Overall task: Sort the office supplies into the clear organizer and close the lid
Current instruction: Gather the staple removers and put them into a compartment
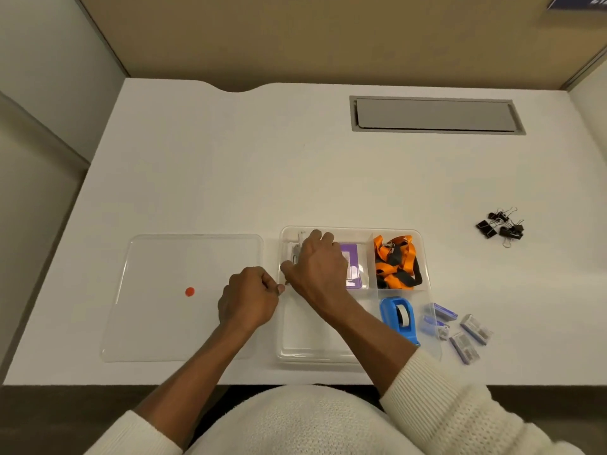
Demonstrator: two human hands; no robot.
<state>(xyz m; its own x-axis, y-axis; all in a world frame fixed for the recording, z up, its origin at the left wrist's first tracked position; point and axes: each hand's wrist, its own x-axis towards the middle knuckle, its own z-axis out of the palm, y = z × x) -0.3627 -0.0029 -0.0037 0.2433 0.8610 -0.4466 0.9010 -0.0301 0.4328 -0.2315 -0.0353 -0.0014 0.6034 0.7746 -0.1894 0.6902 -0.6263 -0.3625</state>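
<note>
Right hand (317,267) reaches into the organizer (423,284), fingers curled over a metal tool (295,252), seemingly seating it; left hand (248,297) is loosely fisted at the wall, probably steadying. Lid (157,274) lies left; clips (501,226), staple boxes (466,333) wait on the surface (230,159)
</note>
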